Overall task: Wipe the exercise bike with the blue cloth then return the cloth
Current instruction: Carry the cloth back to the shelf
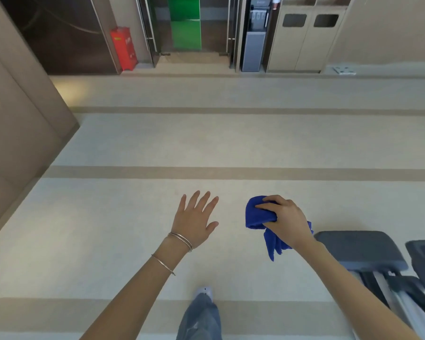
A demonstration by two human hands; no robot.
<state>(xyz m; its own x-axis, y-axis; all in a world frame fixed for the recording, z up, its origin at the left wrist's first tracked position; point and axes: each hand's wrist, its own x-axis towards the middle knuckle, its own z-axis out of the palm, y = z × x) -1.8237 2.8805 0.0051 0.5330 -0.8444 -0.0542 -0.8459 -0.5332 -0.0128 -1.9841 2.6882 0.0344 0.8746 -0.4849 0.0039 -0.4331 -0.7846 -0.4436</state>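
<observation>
Clenched around the bunched blue cloth (258,213): right hand (284,218), fingers (268,205) curled over the top of the wad, thumb hidden. Spread flat and holding nothing: left hand (195,218), palm down, fingers fanned, hovering above the pale floor (133,143).

Counted: two hands, one cloth, three thin bangles (179,240) on the left wrist and forearm, one shoe tip (205,291) below a denim trouser leg (199,320). Far across the room: one red cabinet (123,48) on the left, one green panel (185,28) in a doorway, one two-door bin unit (307,38) with two openings on the right.

Most of the cloth bulging out left of the right fist, a loose tail hanging below the wrist. Just right of that hand, near the bottom right corner, dark padded parts and pale frame tubes of the exercise bike (358,251); cloth tail close to the nearer pad, contact impossible to tell.
</observation>
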